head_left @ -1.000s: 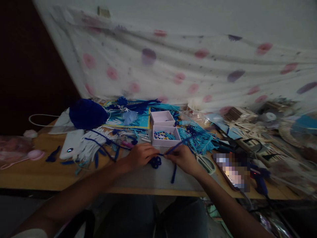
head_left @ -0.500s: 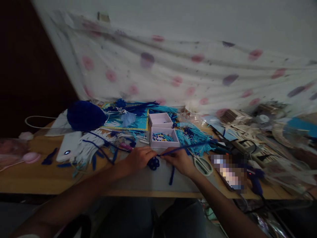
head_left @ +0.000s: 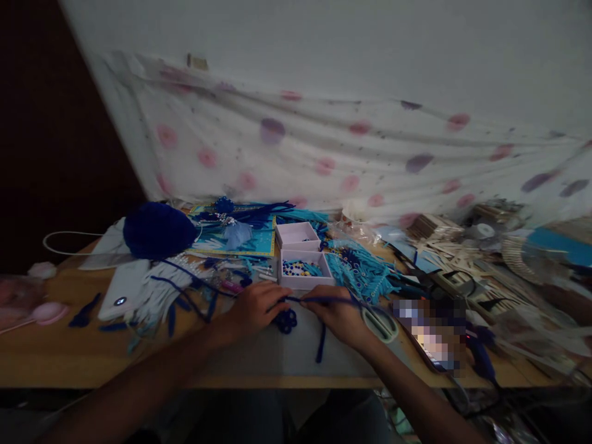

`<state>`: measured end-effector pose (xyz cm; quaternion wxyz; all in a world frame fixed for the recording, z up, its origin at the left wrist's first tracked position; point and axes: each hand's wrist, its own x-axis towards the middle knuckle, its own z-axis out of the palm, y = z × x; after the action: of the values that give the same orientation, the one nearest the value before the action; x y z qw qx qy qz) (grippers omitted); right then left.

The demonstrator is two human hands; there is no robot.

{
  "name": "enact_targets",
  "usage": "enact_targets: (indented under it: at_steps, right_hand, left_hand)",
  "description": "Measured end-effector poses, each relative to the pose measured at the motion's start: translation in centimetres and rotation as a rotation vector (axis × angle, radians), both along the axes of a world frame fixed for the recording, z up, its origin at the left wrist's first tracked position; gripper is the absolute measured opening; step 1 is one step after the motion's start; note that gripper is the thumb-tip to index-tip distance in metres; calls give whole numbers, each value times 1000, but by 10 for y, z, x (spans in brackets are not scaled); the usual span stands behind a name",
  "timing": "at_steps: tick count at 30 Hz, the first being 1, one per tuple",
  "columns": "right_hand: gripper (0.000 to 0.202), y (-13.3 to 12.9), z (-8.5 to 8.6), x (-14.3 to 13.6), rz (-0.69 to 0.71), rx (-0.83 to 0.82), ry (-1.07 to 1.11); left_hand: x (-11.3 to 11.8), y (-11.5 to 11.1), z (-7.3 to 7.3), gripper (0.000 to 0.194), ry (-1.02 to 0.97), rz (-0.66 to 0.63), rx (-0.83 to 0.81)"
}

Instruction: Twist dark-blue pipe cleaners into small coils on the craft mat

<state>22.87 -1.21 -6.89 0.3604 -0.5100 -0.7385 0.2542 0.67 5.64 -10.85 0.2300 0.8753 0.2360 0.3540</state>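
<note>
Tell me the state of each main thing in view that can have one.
Left hand, pinching a blue strand
Right hand, pinching the same blue strand
Front white box, open, beads inside
Rear white box, open
Phone, screen lit
Gun-shaped tool, red light on
Scissors, lying down, blades unclear

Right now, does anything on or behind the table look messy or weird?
Yes. The wooden sticks on the right of the table lie in a jumble, pointing different ways. Behind, the spotted sheet sags in creases, its top edge uneven. I can't make out any damage.
</note>
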Motion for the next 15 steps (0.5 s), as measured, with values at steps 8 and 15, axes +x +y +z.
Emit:
enact_targets:
  at_steps: [8,15]
  right_hand:
    - [39,8,0,0,-53,-454,283]
    - [26,-5,9,2,172,70,42]
  left_hand:
    - [1,-3,-11,31,-13,-63,403]
    - [7,2,7,33,8,-251,-1255]
